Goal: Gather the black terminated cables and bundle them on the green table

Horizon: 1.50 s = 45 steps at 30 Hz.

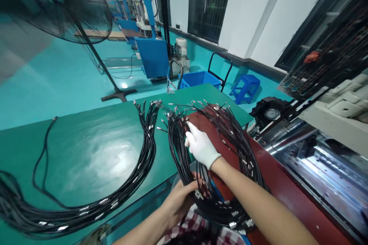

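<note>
A bundle of black cables (177, 143) with small metal connectors and white tags curves over the table edge towards my lap. My bare left hand (186, 193) is wrapped round this bundle low down. In a white glove, my right hand (199, 143) reaches to the upper end of the same bundle, its fingers curled at the cable ends near a connector. Exactly what those fingertips pinch is too small to make out. To the right, another bundle of cables (237, 134) lies over a dark red surface (207, 122) and loops down below my hands.
A third cable bundle (143, 157) stretches across the green table (97, 149) on the left. A large fan (61, 4) stands beyond it. Behind the table are a blue crate (198, 79) and a blue stool (245, 86). A machine (324, 160) with a gauge borders the right side.
</note>
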### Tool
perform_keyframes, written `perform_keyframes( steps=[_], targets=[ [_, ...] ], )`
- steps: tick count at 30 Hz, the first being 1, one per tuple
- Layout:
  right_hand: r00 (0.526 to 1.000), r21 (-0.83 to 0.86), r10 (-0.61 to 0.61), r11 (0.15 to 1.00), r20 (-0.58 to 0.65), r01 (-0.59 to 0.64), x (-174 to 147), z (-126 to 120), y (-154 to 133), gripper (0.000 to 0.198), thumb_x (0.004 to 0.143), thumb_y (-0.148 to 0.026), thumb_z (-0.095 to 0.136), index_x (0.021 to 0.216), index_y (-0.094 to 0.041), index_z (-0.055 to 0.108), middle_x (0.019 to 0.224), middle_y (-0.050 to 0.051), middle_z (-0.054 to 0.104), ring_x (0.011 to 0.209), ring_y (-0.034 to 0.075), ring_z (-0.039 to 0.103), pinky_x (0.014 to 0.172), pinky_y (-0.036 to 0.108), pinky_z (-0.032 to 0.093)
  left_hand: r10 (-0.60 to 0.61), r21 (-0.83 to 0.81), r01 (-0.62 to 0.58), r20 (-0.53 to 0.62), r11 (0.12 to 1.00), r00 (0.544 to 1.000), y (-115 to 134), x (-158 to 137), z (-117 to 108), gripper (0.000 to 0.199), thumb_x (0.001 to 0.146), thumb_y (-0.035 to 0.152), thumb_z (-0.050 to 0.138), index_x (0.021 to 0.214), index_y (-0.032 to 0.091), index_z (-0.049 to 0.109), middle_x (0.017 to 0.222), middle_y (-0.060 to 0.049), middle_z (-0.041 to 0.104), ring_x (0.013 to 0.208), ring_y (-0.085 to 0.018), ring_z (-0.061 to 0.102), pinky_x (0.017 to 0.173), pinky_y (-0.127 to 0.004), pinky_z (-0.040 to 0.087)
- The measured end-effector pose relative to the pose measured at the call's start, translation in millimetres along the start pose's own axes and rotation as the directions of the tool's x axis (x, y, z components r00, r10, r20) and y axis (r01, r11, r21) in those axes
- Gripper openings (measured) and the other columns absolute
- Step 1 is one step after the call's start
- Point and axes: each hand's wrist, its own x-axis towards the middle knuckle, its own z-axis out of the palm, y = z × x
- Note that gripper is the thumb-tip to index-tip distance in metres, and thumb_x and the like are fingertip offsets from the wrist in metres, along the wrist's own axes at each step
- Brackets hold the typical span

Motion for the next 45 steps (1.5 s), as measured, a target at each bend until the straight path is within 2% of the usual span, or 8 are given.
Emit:
perform_keyframes(
  steps=[6,12,16,22,25,29,40,45],
  targets=[
    [0.990,-0.393,0.075,0.919,0.121,-0.021,-18,-4,15,0.059,0.093,-0.040,0.045,0.141,-0.007,0.042,0.107,0.020,0.066,0.098,0.028,0.064,0.088,0.040,0.047,0.109,-0.216,-0.108,-0.010,0.970,0.994,44,20,-27,0.026,0.078,0.030,0.073,0.093,0.009,0.070,0.093,-0.011,0.074,0.088,-0.021,0.069,0.088,-0.031,0.053],
    [0.944,-0.528,-0.169,0.794,0.284,0.301,-61,4,19,0.054,0.091,-0.025,0.042,0.144,-0.012,0.042,0.137,0.016,0.051,0.126,0.029,0.047,0.107,0.045,0.037,0.093,-0.250,-0.107,-0.068,0.962,0.993,72,43,-23,0.021,0.090,0.028,0.058,0.099,0.011,0.067,0.079,-0.007,0.072,0.073,-0.018,0.070,0.078,-0.031,0.056],
    [0.920,-0.430,-0.211,0.834,0.330,0.345,-85,-4,12,0.052,0.088,-0.025,0.048,0.139,-0.017,0.049,0.140,0.010,0.051,0.127,0.029,0.048,0.109,0.047,0.036,0.127,-0.207,-0.131,-0.035,0.969,0.991,80,51,-14,0.009,0.087,0.020,0.058,0.090,0.012,0.063,0.073,-0.005,0.069,0.065,-0.016,0.067,0.066,-0.027,0.055],
    [0.999,0.053,0.016,0.998,0.051,-0.018,-75,-54,-9,0.056,0.083,-0.043,0.057,0.129,-0.012,0.054,0.127,0.016,0.060,0.114,0.022,0.059,0.103,0.038,0.044,0.412,0.112,-0.425,0.126,0.898,0.903,93,12,28,0.015,0.081,0.027,0.069,0.082,0.014,0.060,0.054,0.003,0.056,0.043,-0.010,0.054,0.044,-0.019,0.040],
    [0.987,0.302,-0.112,0.951,0.115,0.073,-60,-60,-36,0.081,0.073,-0.047,0.069,0.140,-0.011,0.040,0.135,0.018,0.053,0.121,0.025,0.055,0.103,0.040,0.043,0.448,0.365,-0.537,0.304,0.761,0.841,97,-13,57,0.033,0.083,0.038,0.065,0.063,0.014,0.057,0.048,0.000,0.054,0.042,-0.011,0.053,0.046,-0.021,0.040],
    [0.960,0.384,-0.248,0.905,0.128,0.182,-46,-45,-80,0.049,0.070,-0.041,0.075,0.110,-0.014,0.066,0.107,0.010,0.069,0.103,0.026,0.064,0.092,0.041,0.050,0.455,0.533,-0.584,0.366,0.613,0.812,94,-26,80,0.036,0.080,0.044,0.067,0.059,0.016,0.056,0.045,-0.002,0.057,0.042,-0.013,0.052,0.050,-0.025,0.043],
    [0.934,0.527,-0.335,0.820,0.122,0.225,-34,8,-69,0.039,0.069,-0.028,0.076,0.104,-0.018,0.063,0.104,0.006,0.070,0.097,0.020,0.066,0.093,0.037,0.050,0.547,0.568,-0.682,0.423,0.462,0.723,148,-36,16,0.033,0.066,0.031,0.080,0.094,0.016,0.072,0.092,-0.007,0.070,0.086,-0.023,0.061,0.079,-0.029,0.049],
    [0.892,0.475,-0.321,0.868,0.318,0.143,-17,41,-62,0.031,0.070,-0.033,0.076,0.093,-0.017,0.063,0.092,0.005,0.071,0.092,0.023,0.067,0.091,0.038,0.051,0.771,0.319,-0.770,0.156,0.552,0.617,178,-50,3,0.044,0.071,0.032,0.079,0.111,0.016,0.068,0.105,-0.007,0.069,0.105,-0.023,0.059,0.091,-0.026,0.044]
  ],
)
